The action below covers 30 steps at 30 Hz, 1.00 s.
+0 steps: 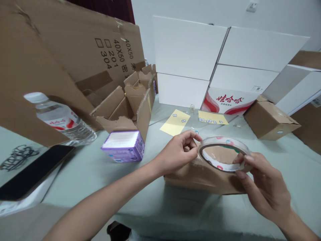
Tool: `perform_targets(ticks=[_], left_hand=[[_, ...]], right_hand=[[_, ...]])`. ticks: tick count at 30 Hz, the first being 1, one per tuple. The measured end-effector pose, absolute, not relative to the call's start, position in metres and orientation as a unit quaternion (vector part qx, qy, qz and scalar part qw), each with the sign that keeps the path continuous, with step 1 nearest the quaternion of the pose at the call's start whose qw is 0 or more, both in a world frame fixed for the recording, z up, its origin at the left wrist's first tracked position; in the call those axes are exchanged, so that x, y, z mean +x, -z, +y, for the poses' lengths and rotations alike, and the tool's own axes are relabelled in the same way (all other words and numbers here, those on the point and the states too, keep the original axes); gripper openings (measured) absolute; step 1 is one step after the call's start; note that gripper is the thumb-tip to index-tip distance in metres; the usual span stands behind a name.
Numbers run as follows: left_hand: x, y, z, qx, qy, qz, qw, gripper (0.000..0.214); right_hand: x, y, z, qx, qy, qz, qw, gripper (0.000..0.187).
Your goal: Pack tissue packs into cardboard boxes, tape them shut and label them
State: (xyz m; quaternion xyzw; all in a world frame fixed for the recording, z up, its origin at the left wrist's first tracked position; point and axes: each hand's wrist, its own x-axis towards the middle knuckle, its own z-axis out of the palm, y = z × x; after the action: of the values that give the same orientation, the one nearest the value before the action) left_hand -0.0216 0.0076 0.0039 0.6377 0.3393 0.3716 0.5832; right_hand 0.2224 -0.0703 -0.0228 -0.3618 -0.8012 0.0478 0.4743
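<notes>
Your right hand [272, 189] grips the roll of clear tape [227, 141] by its right side, thumb on the near outer face and a fingertip inside the ring. Your left hand [179, 152] is at the roll's left edge with its fingers curled; you cannot tell from this view whether it pinches the tape's end. The roll is held tilted above the brown carton [200, 182], which lies in front of you on the cloth-covered bench [298, 164]. Beyond the carton lie two yellow sheets with small labels on them, the left one [172, 126] and the right one [213, 117]. To your left are a purple tissue pack [122, 149], an open cardboard box [141, 117] and a tilted water bottle [66, 120].
</notes>
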Motion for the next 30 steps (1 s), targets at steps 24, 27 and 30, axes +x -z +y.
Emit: perform_targets(ticks=[24, 27, 30], left_hand=[[-0.026, -0.004, 0.002, 0.745, -0.305, 0.354, 0.476, 0.017], [-0.023, -0.001, 0.001, 0.783, -0.330, 0.385, 0.360, 0.020], [-0.020, 0.000, 0.001, 0.814, -0.294, 0.402, 0.300, 0.023]], right_hand=[[0.230, 0.034, -0.077, -0.415, -0.016, -0.753, 0.510, 0.066], [0.236, 0.028, -0.079, -0.388, -0.027, -0.796, 0.463, 0.068], [0.242, 0.014, -0.081, -0.374, -0.004, -0.835, 0.403, 0.072]])
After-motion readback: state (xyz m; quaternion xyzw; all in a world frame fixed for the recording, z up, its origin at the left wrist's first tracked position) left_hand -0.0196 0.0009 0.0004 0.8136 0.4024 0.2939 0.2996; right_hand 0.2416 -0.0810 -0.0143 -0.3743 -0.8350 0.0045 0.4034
